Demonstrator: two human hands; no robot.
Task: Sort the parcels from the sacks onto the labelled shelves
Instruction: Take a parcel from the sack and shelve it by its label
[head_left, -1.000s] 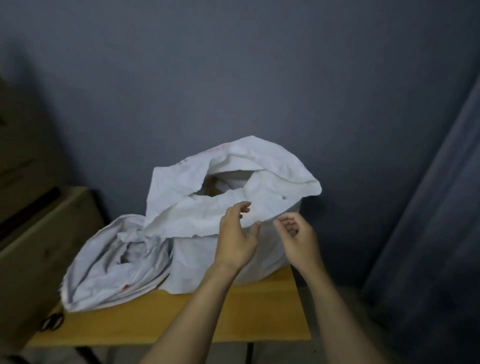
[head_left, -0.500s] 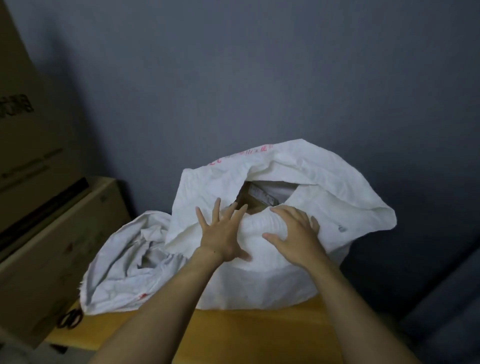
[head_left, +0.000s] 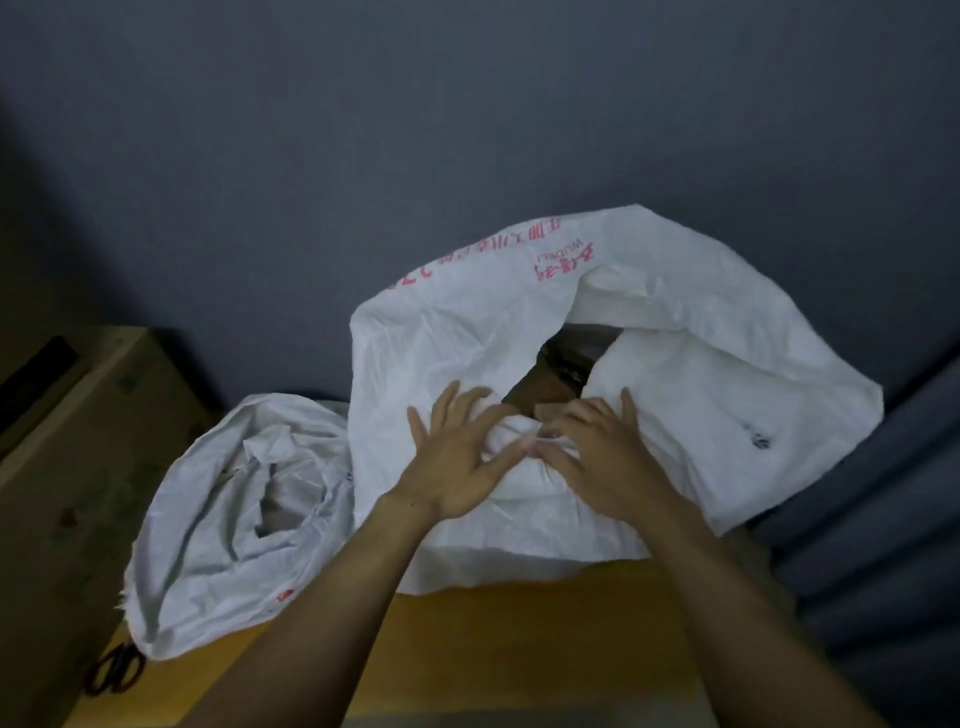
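**Item 1: full sack** (head_left: 701, 415). White woven sack with red print along its far lip. It stands on the table, at 1 o'clock from the frame's centre. The mouth gapes upward and the rim is folded down on itself.

**Item 2: parcel** (head_left: 540, 387). Brown, seen only in part through the sack's mouth, with a darker wrapped shape behind it at 1 o'clock. The number of parcels inside cannot be told.

**Item 3: left hand** (head_left: 457, 457). It lies on the sack's near rim, at 7 o'clock from the mouth. The fingers are spread and nearly straight, pressing the cloth, and the thumb reaches toward 3 o'clock under a bunched fold. Nothing is enclosed in the palm.

**Item 4: right hand** (head_left: 608, 457). It lies on the same rim, just beside the left hand at its 3 o'clock, with the thumb tips almost meeting. The fingers are extended over the fold toward the mouth, flat on the cloth rather than curled round it.

**Item 5: second sack** (head_left: 223, 519). White, slumped and crumpled, lying at 9 o'clock from the full sack and touching its side.

**Item 6: table** (head_left: 519, 654). Yellow wooden top, bearing both sacks.

**Item 7: scissors** (head_left: 111, 673). Dark handles showing at 7 o'clock from the slumped sack, at the table's edge.

**Item 8: cardboard box** (head_left: 67, 467). Tan, at 9 o'clock, beside the table.

**Item 9: wall** (head_left: 467, 130). Grey-blue, at 12 o'clock behind everything.
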